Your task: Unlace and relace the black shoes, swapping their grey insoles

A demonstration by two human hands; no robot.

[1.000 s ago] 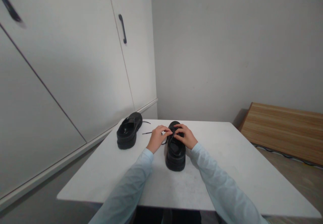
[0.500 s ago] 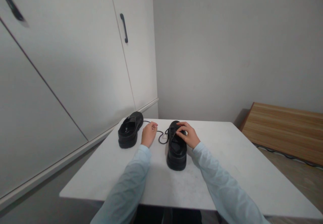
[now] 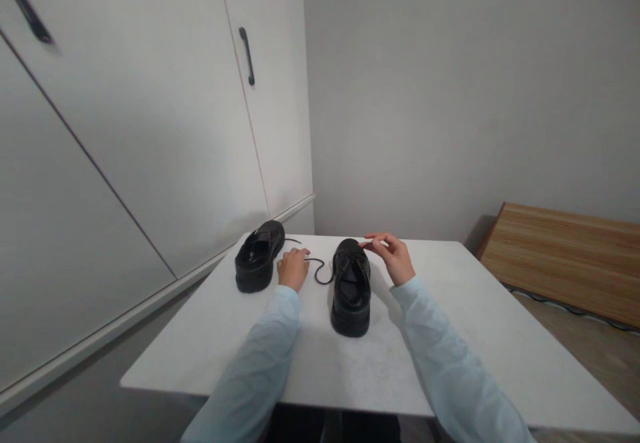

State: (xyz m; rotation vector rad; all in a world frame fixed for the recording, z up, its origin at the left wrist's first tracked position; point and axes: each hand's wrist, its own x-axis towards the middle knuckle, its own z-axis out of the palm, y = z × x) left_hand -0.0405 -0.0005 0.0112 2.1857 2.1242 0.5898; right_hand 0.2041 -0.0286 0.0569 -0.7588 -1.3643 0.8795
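Two black shoes rest on a white table, toes pointing away from me. The right shoe (image 3: 351, 303) stands near the middle; a dark lace (image 3: 320, 276) curls from its left side toward my left hand (image 3: 293, 270). That hand is low over the table between the shoes, fingers bent, at the lace's far end; its fingertips are partly hidden. My right hand (image 3: 393, 256) is raised just right of the right shoe's toe, thumb and fingers pinched on a thin dark lace. The left shoe (image 3: 257, 260) sits at the table's back left, a short lace end beyond it.
The white table (image 3: 450, 350) reaches toward a grey wall behind. White cabinets (image 3: 150, 130) with dark handles line the left side. A wood-grain panel (image 3: 565, 256) stands low at the right, past the table edge, with a dark cable along its base.
My right hand has moved right and slightly up, away from the shoe's laces. My left hand has moved slightly left and lower, with its fingers turned down.
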